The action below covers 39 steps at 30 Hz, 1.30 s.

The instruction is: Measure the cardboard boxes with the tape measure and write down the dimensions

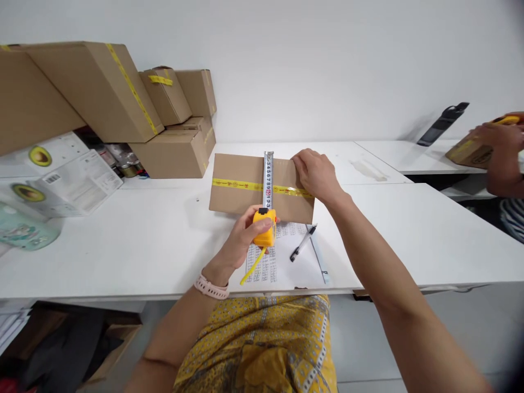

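Note:
My left hand (249,236) is closed around a yellow tape measure (264,234), a yellow strap hanging from its lower end. Its metal blade (268,180) is drawn out away from me, lying across the top of a brown cardboard box (239,197) sealed with yellow tape. My right hand (317,172) grips the far right part of that box, thumb and fingers bent over its edge. Under the near side of the box lie printed sheets (282,267), partly covered. A black-capped pen (303,243) rests on the paper.
Several cardboard boxes (176,155) are stacked at the back left, beside a white avocado-print carton (85,174) and a mint bottle (27,226). Far right, another person's hand (501,134) is on a small box (470,150) near a dark bottle (442,125). The table's front edge (164,296) runs before me.

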Each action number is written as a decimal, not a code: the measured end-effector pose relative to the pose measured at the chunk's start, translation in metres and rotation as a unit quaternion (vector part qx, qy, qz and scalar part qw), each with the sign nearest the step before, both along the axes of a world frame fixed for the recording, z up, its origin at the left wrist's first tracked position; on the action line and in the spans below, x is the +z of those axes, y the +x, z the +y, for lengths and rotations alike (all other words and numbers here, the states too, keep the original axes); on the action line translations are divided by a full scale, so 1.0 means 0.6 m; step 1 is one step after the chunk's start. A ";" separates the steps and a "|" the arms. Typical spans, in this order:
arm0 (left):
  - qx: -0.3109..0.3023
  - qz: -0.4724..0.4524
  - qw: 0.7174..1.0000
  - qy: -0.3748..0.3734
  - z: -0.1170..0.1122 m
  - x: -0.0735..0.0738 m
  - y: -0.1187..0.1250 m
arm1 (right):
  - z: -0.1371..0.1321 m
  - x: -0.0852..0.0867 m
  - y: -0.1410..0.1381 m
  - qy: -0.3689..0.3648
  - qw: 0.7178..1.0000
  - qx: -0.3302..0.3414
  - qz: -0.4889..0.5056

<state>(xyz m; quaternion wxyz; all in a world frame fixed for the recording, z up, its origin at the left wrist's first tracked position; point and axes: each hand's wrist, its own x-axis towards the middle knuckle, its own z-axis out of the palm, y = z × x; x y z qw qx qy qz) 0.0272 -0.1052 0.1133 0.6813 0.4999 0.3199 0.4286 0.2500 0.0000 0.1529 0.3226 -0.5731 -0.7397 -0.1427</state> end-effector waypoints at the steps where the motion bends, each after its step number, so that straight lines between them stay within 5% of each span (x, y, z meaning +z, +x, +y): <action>1: -0.006 0.006 1.000 -0.003 0.005 0.002 -0.003 | 0.000 0.005 -0.002 -0.012 1.000 0.008 -0.008; 8: -0.028 0.016 0.999 -0.012 0.019 -0.002 -0.027 | 0.008 0.022 -0.021 -0.035 0.998 -0.019 -0.058; 18: -0.019 0.019 1.000 -0.012 0.024 -0.026 -0.033 | 0.001 0.020 -0.044 -0.036 0.987 0.039 -0.152; 27: -0.021 0.059 0.998 -0.002 -0.005 -0.074 -0.050 | 0.024 0.002 -0.034 -0.006 0.992 0.071 -0.105; 39: -0.033 0.062 0.998 0.000 -0.003 -0.079 -0.053 | 0.023 -0.001 -0.034 -0.011 0.995 0.073 -0.070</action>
